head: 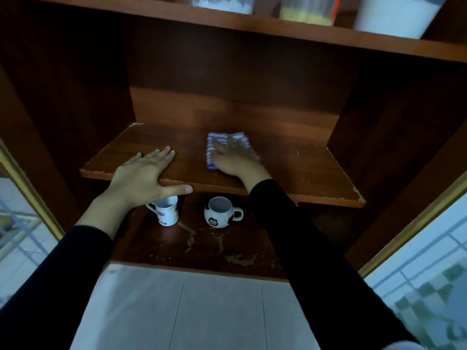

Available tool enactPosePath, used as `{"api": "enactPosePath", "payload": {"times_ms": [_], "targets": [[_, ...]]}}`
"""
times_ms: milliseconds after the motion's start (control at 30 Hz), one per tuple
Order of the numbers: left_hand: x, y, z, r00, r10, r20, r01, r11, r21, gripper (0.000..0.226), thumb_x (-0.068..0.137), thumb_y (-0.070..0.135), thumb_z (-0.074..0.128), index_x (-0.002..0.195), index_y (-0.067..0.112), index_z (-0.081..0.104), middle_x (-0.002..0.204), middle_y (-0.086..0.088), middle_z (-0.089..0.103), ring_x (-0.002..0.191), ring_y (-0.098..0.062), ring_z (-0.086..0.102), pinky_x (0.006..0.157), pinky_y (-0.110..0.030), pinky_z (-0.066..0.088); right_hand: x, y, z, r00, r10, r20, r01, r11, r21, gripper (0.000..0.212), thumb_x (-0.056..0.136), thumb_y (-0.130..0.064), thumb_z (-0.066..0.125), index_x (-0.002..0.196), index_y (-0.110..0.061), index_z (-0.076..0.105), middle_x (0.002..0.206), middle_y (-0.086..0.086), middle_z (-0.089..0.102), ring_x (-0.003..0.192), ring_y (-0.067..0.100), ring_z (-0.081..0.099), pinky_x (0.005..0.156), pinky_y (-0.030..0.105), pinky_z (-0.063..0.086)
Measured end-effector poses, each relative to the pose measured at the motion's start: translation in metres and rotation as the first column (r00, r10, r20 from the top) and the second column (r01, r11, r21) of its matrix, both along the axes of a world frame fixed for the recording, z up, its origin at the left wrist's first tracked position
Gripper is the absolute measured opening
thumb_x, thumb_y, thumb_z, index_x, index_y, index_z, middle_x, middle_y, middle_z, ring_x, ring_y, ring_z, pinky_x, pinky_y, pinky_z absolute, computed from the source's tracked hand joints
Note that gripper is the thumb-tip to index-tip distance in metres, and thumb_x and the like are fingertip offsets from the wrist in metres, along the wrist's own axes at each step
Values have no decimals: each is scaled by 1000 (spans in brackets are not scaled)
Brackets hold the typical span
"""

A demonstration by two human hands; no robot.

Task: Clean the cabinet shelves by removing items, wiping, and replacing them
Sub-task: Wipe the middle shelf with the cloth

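Note:
The middle wooden shelf of the cabinet carries nothing but a blue-and-white striped cloth. My right hand lies flat on the cloth, fingers spread and pressing it against the wood; the hand looks blurred. To the left, my left hand rests palm down on the shelf's front part, fingers straight, thumb stretched along the front edge. On the shelf below stand two mugs: a white printed mug partly hidden under my left hand, and a football-patterned mug.
The upper shelf bears several plastic containers with white and yellow contents. The lower shelf surface is scuffed and flaking. Glass cabinet doors with gold frames stand open on both sides. Pale floor tiles lie below.

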State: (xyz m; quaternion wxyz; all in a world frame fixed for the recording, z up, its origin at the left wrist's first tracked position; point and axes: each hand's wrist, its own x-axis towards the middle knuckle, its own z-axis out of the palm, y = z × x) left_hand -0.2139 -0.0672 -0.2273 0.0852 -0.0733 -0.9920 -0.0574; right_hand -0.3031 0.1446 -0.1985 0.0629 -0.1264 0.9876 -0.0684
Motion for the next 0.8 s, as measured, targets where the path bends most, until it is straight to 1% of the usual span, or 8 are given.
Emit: {"api": "enactPosePath", "payload": {"times_ms": [133, 300, 367, 433, 533, 600, 700, 800], "targets": [[0, 0, 0, 1000, 9, -1, -9, 1000, 12, 133, 48, 106, 13, 158, 29, 16, 163, 15, 11, 149, -5, 12, 122, -33, 7, 22, -10, 2, 990, 140, 24, -140, 990, -20, 53, 103, -48, 17, 154, -43, 6, 164, -3, -7, 151, 23, -5, 121, 45, 1], [0, 0, -1, 999, -12, -34, 12, 1000, 8, 130, 53, 102, 15, 158, 25, 18, 163, 11, 13, 150, -7, 13, 123, -36, 10, 54, 41, 2, 994, 105, 2, -105, 994, -40, 52, 103, -52, 18, 153, -46, 7, 164, -7, -6, 151, 18, -4, 122, 41, 3], [1, 0, -1, 999, -19, -35, 19, 1000, 10, 131, 53, 102, 14, 158, 24, 17, 164, 10, 11, 150, -8, 12, 123, -37, 10, 59, 72, 3, 999, 37, 1, -37, 998, -52, 51, 104, -51, 19, 153, -46, 8, 164, -7, -6, 151, 18, -4, 121, 41, 4], [1, 0, -1, 999, -19, -26, 19, 1000, -4, 132, 53, 103, 12, 158, 23, 16, 164, 9, 10, 151, -9, 11, 124, -39, 11, 55, 106, 1, 995, -99, -12, 98, 994, -42, 51, 104, -51, 21, 154, -45, 11, 164, -5, -4, 151, 20, -1, 120, 40, 8], [-1, 0, -1, 1000, -20, -14, 20, 999, -41, 134, 52, 102, 7, 158, 21, 13, 165, 7, 10, 151, -11, 11, 124, -40, 11, 44, 141, -1, 943, -331, -28, 331, 944, -8, 55, 100, -54, 21, 153, -45, 11, 165, -3, -2, 151, 22, 0, 121, 45, 8], [-1, 1, -1, 1000, -18, -7, 17, 998, -55, 134, 53, 103, 5, 158, 21, 13, 165, 7, 9, 151, -12, 10, 124, -41, 11, 36, 135, 0, 917, -399, -14, 398, 917, -10, 56, 100, -54, 20, 154, -44, 10, 165, -3, -4, 151, 24, -1, 121, 48, 5], [-1, 1, -1, 1000, -17, -11, 17, 999, -51, 126, 59, 100, 14, 158, 21, 13, 165, 8, 9, 151, -11, 9, 124, -41, 10, 33, 79, 3, 947, -320, -31, 320, 947, -19, 54, 102, -48, 18, 155, -42, 8, 165, -1, -4, 151, 25, 0, 121, 49, 7], [-1, 0, -1, 1000, -20, -6, 20, 999, -38, 128, 59, 102, 15, 158, 21, 13, 165, 8, 10, 151, -11, 10, 124, -40, 9, 50, 6, 1, 995, -67, -67, 66, 998, -17, 53, 103, -45, 19, 155, -40, 8, 165, 0, -1, 151, 24, 3, 121, 45, 9]]}}
